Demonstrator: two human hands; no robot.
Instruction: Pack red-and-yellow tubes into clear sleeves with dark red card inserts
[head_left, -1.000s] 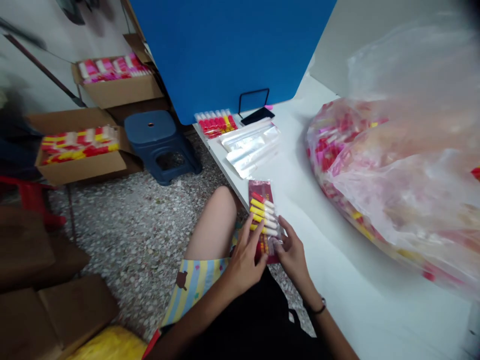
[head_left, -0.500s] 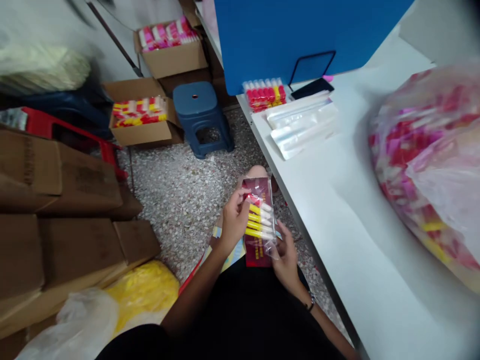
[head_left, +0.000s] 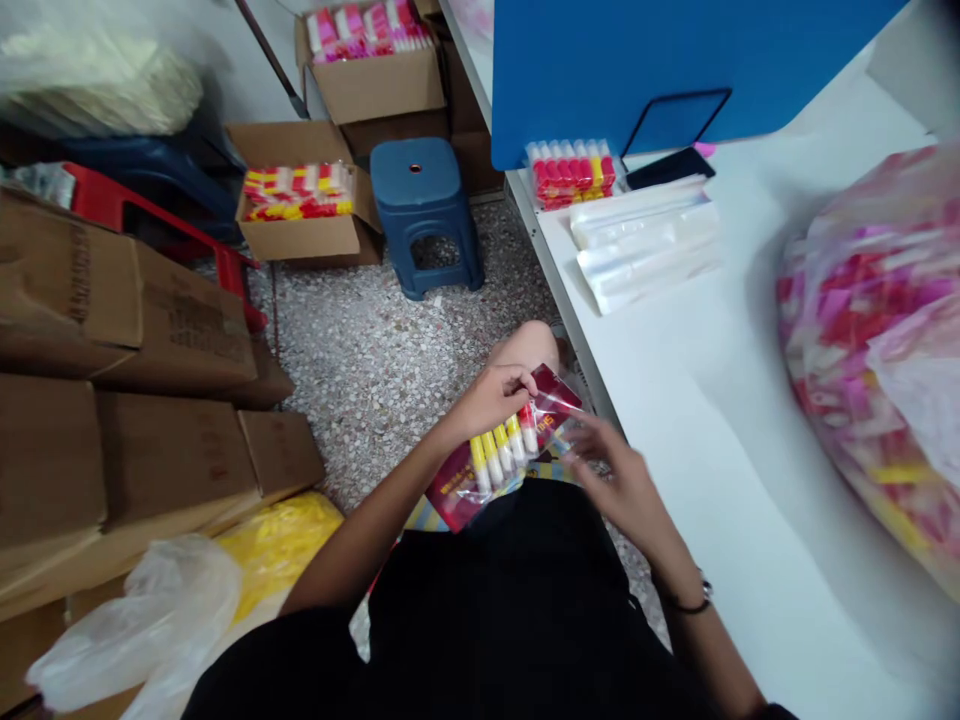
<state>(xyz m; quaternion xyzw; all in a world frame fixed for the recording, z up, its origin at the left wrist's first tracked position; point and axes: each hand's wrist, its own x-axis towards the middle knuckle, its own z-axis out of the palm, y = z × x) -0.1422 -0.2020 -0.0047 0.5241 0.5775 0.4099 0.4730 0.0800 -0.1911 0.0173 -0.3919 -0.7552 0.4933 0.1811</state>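
My left hand (head_left: 491,398) grips the top edge of a clear packet (head_left: 504,452) with a dark red card and a row of yellow and red tubes inside. The packet lies slanted over my lap, off the white table (head_left: 720,420). My right hand (head_left: 619,480) hovers just right of the packet, blurred, with its fingers spread and nothing in them. A finished packet of red tubes (head_left: 574,172) and a stack of empty clear bags (head_left: 645,245) lie at the table's far end.
A large plastic bag of loose tubes (head_left: 877,350) fills the table's right side. A blue panel (head_left: 675,60) stands behind it. On the floor are a blue stool (head_left: 426,215), cartons of packets (head_left: 300,205), folded cartons (head_left: 112,400) and a yellow bag (head_left: 277,540).
The packet swung from upright to slanted, moving left over my lap in my left hand. My right hand let go of its lower end and drew away to the right.
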